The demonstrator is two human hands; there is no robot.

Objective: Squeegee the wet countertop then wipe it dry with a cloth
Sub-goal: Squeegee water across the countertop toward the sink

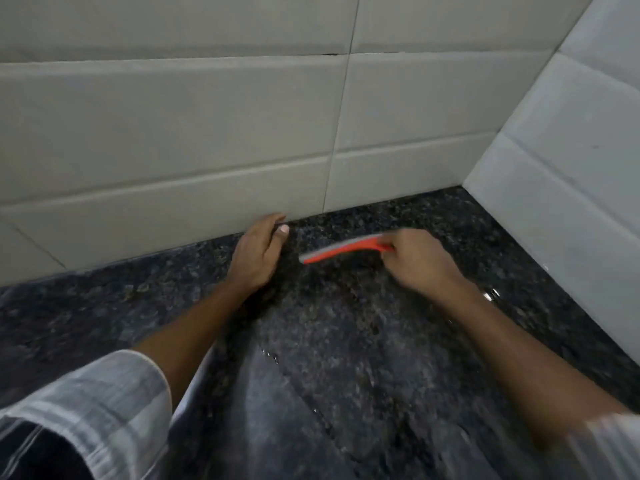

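- Near the back corner of the worktop (346, 341), where two tiled walls (173, 133) meet, a red squeegee (343, 250) with a grey rubber edge is held just above or on the dark speckled stone; which of the two cannot be told from the blur.
- Right hand (420, 261) sits at the squeegee's right end, fingers (403, 242) clenched around its handle, with the blade reaching out leftward from the fist.
- Left hand (256, 254) lies just left of the squeegee, apart from it, palm down on the worktop with its fingers loose and spread, holding nothing; the fingertips reach the foot of the rear wall.
- Squeegee blade runs slanted, its left tip nearer the person and its handle end nearer the rear wall.
- On the near side of the squeegee, the stone shows wet streaks and small shining drops (270, 355).
- Both forearms stretch from the near edge toward the squeegee, with pale striped sleeves (104, 403) rolled back on the left arm and at the lower right corner.
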